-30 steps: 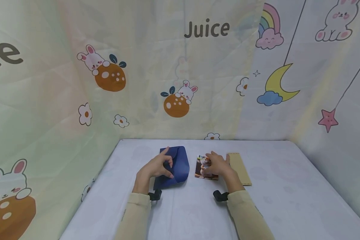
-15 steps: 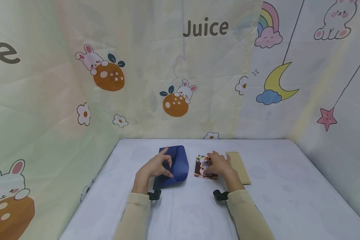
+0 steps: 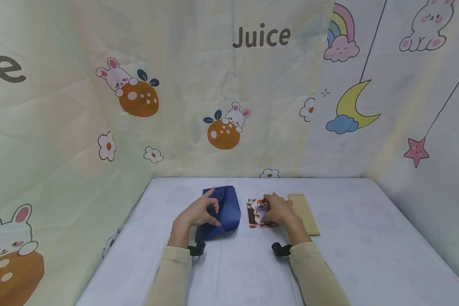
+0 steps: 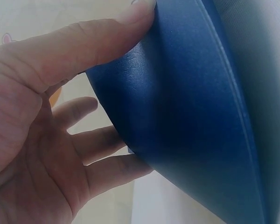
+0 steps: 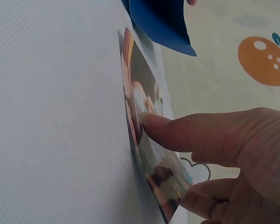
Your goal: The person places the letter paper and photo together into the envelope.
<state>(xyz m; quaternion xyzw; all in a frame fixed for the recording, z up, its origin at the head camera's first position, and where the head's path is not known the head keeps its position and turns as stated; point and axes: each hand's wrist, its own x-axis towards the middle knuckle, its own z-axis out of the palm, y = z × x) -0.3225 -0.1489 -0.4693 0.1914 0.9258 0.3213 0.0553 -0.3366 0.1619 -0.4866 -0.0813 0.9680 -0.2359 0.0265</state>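
A dark blue paper envelope [image 3: 230,212] lies left of centre on the table, its flap partly raised. My left hand [image 3: 196,213] holds it, and in the left wrist view the thumb rests on the blue paper [image 4: 186,93] while fingertips go behind its edge. To the right is a square photo card [image 3: 254,214] showing a small furry animal. My right hand [image 3: 283,212] grips this card, its thumb on the printed face [image 5: 142,135] and other fingers at the far edge. Part of the card is hidden beneath the hand.
A tan, flat paper piece [image 3: 306,216] with stitched-looking ends lies just right of my right hand. The white tablecloth [image 3: 245,272] spreads around the items. Printed curtains [image 3: 183,85] enclose the table at the back and sides.
The photo card has turned slightly and slid a little left under my right hand. My left hand and the blue envelope stay where they were.
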